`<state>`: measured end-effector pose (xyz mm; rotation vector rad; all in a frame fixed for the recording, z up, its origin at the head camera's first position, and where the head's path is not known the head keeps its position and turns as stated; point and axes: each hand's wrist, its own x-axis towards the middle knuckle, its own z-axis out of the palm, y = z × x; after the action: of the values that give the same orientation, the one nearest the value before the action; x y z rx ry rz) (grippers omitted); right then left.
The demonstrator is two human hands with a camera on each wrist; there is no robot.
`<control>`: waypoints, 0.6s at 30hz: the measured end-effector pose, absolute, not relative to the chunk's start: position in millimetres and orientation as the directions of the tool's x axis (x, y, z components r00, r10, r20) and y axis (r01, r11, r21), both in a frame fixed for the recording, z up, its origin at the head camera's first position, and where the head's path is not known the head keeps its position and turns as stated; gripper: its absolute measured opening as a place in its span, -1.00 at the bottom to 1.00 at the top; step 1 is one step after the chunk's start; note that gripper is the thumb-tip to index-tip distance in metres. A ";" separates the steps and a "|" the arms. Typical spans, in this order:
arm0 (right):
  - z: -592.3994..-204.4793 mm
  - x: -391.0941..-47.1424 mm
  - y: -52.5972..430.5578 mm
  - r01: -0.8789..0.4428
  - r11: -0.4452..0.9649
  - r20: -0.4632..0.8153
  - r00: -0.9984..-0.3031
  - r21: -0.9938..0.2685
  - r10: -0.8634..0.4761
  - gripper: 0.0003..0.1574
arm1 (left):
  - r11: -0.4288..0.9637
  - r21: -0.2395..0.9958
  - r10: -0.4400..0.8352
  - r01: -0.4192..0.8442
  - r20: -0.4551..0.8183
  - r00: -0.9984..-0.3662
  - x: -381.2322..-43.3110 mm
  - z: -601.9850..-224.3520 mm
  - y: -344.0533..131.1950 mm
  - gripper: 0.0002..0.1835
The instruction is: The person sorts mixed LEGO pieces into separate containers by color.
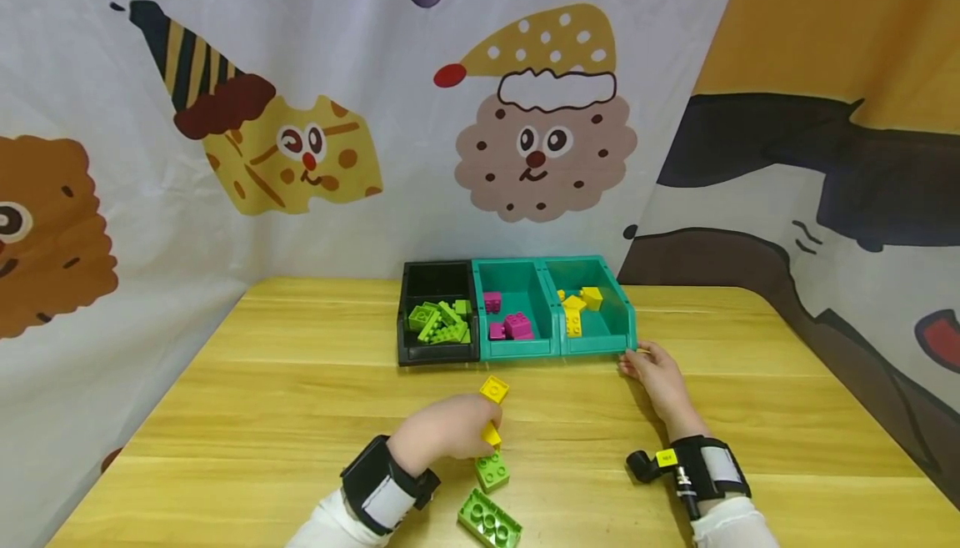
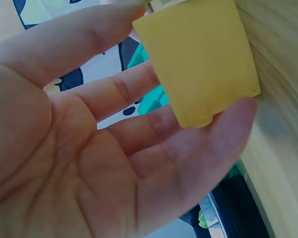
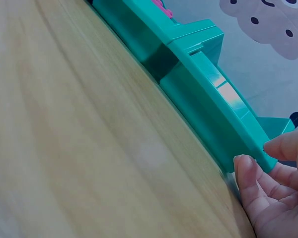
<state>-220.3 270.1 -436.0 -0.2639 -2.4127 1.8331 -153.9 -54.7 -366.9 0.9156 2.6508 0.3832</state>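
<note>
My left hand [image 1: 453,427] pinches a yellow brick [image 1: 491,434] between thumb and fingers, just above the table; in the left wrist view one flat face of this brick [image 2: 198,59] shows. Right beside the fingers lie another yellow brick [image 1: 494,389], a green brick [image 1: 492,473] and a longer green brick [image 1: 489,519]. At the front right corner of the right teal bin [image 1: 600,346], my right hand [image 1: 660,381] grips the edge. In the right wrist view, thumb and fingers of that hand [image 3: 278,188] lie about the bin's corner.
Joined to the right teal bin, which holds yellow bricks [image 1: 573,314], are a middle teal bin [image 1: 517,349] with magenta bricks [image 1: 517,325] and a black bin [image 1: 438,354] with green bricks [image 1: 442,321]. Behind the wooden table [image 1: 300,381] hangs a printed cloth [image 1: 375,239].
</note>
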 end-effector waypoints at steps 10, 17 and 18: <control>-436.1 -220.5 269.8 0.077 0.262 -0.024 -0.979 -0.962 0.201 -0.42 | 0.760 0.362 0.629 0.540 -0.199 -0.751 -154.7 -368.4 -54.5 -0.88; -437.0 -221.1 270.1 0.072 0.262 -0.019 -0.979 -0.962 0.202 -0.42 | 0.742 0.372 0.639 0.558 -0.138 -0.757 -155.6 -366.4 -58.2 -0.87; -437.1 -221.1 270.1 0.072 0.259 -0.019 -0.979 -0.963 0.203 -0.43 | 0.738 0.373 0.641 0.562 -0.126 -0.757 -155.6 -365.4 -59.0 -0.85</control>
<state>-221.1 270.1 -437.1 -0.2633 -2.4045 1.8299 -155.6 -59.0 -365.4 0.9493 2.6943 0.4608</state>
